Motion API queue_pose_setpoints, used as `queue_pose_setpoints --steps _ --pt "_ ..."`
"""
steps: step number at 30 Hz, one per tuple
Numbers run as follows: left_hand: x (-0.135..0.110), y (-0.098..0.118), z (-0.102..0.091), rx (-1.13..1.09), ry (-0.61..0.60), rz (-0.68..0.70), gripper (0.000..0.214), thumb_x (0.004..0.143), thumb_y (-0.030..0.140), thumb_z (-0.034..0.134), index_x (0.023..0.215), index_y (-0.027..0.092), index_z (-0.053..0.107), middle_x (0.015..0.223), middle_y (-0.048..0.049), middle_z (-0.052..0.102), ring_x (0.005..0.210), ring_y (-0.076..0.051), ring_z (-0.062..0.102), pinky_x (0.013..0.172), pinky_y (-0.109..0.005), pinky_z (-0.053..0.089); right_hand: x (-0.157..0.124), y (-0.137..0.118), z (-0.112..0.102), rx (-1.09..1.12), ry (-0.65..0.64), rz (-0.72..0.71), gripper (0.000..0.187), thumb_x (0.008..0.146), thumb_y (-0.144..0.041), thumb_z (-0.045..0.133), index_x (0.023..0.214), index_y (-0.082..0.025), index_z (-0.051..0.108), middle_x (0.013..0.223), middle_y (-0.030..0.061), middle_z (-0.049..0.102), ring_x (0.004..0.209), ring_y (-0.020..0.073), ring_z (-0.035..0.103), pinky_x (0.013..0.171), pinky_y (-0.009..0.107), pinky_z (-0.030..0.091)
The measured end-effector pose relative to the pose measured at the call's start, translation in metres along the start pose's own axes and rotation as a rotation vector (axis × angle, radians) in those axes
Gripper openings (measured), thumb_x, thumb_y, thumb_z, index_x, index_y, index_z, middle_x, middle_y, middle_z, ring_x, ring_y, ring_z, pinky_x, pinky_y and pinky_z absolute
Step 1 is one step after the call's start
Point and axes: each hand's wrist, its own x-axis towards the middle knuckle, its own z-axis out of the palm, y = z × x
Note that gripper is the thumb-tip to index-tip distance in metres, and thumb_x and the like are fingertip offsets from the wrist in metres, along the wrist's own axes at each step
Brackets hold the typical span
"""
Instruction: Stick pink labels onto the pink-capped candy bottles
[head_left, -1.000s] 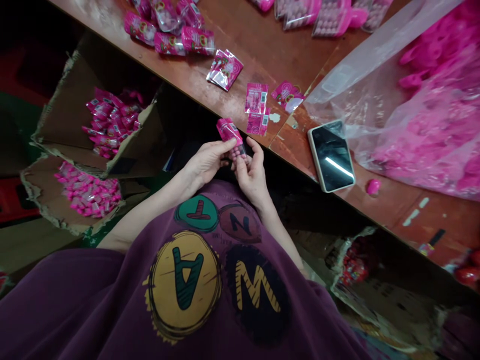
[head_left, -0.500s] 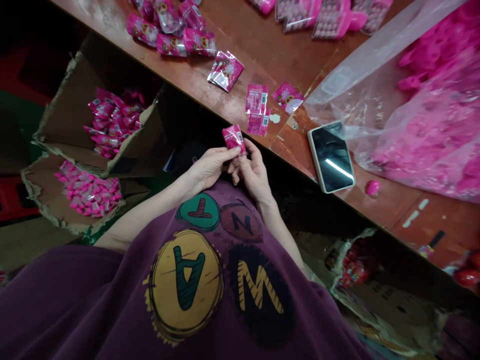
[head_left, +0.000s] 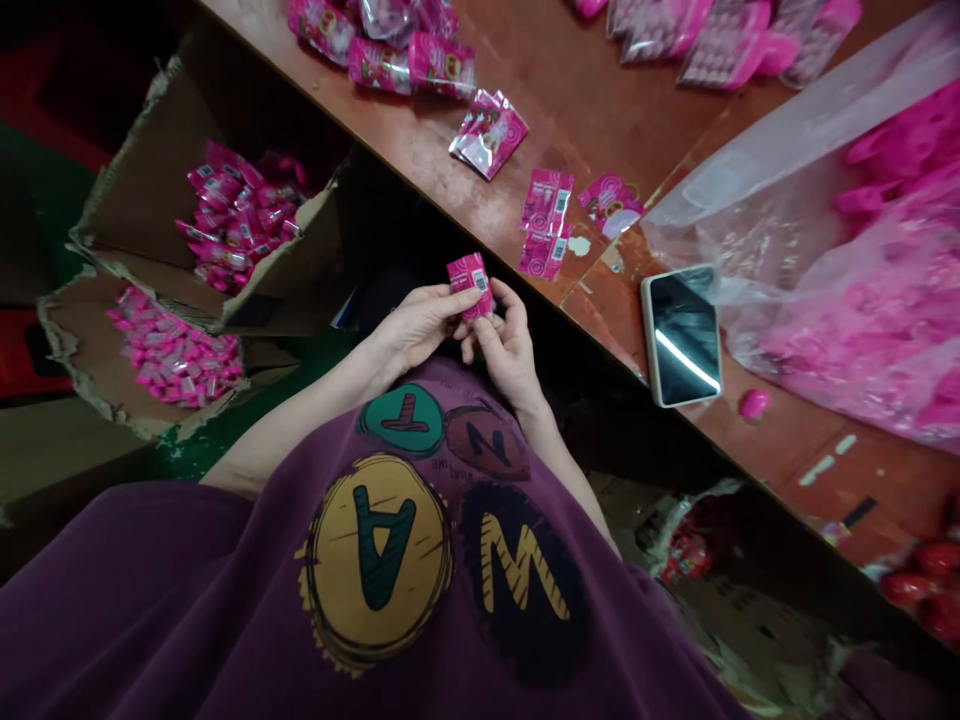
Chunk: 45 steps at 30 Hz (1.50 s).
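Just off the near edge of the wooden table (head_left: 600, 110), the left hand (head_left: 416, 325) and right hand (head_left: 508, 348) pinch a small pink packet (head_left: 470, 284) between their fingertips, as they did half a second ago. A second ago it stuck out longer and slanted. Now it looks short and squarish, glossy pink with a white barcode patch. A phone (head_left: 681, 335) lies on the table to the right.

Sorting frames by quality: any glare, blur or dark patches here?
Head view: a glare streak crosses the phone screen; the clear plastic bag shines hazily; below the table edge lies dark; the pink packet pinched by left hand and right hand is fairly sharp.
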Motion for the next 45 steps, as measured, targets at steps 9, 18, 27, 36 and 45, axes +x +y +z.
queue_pose_setpoints --steps 9,18,27,36,45 --pt "-0.007 0.000 -0.006 -0.012 -0.076 0.033 0.024 0.092 0.034 0.080 0.086 0.013 0.070 0.063 -0.0009 0.062 0.053 -0.016 0.062 0.057 -0.032 0.057 0.006 0.011 -0.004 0.110 -0.050 0.008 0.065 0.099 -0.060 0.068 0.147 -0.030 0.037 0.087 -0.0054 0.071 0.056 0.0096 0.061 0.056 0.025 0.053" --pt "-0.003 0.007 -0.008 -0.103 0.144 -0.026 0.027 0.094 0.043 0.078 0.092 0.016 0.071 0.084 -0.0059 0.076 0.071 -0.016 0.070 0.074 -0.030 0.056 0.002 0.006 -0.004 0.085 -0.024 0.024 0.066 0.097 -0.063 0.069 0.147 -0.029 0.041 0.086 -0.0039 0.070 0.057 0.0100 0.058 0.055 0.025 0.053" --pt "-0.013 0.000 -0.002 -0.179 0.154 0.057 0.023 0.093 0.035 0.080 0.101 0.016 0.070 0.104 -0.0090 0.081 0.097 -0.020 0.077 0.095 -0.033 0.057 -0.005 -0.004 -0.012 -0.823 0.086 -0.263 0.045 0.106 -0.038 0.053 0.151 -0.034 0.058 0.113 0.0070 0.068 0.101 0.0235 0.067 0.102 0.045 0.059" --pt "0.001 0.005 -0.005 -0.296 0.099 -0.036 0.016 0.100 0.030 0.066 0.107 0.016 0.069 0.108 -0.0113 0.081 0.104 -0.026 0.078 0.095 -0.041 0.061 -0.010 0.002 -0.004 -0.547 0.241 -0.282 0.055 0.103 -0.047 0.064 0.153 -0.035 0.046 0.110 0.0062 0.062 0.086 0.0196 0.063 0.073 0.035 0.061" --pt "-0.014 0.028 0.002 -0.167 0.174 0.014 0.017 0.096 0.020 0.074 0.111 0.016 0.068 0.102 -0.0088 0.080 0.092 -0.018 0.076 0.090 -0.032 0.058 -0.012 -0.023 0.008 -0.523 0.269 -0.216 0.033 0.099 -0.041 0.069 0.129 -0.031 0.062 0.101 0.0036 0.060 0.074 0.0156 0.056 0.068 0.035 0.058"
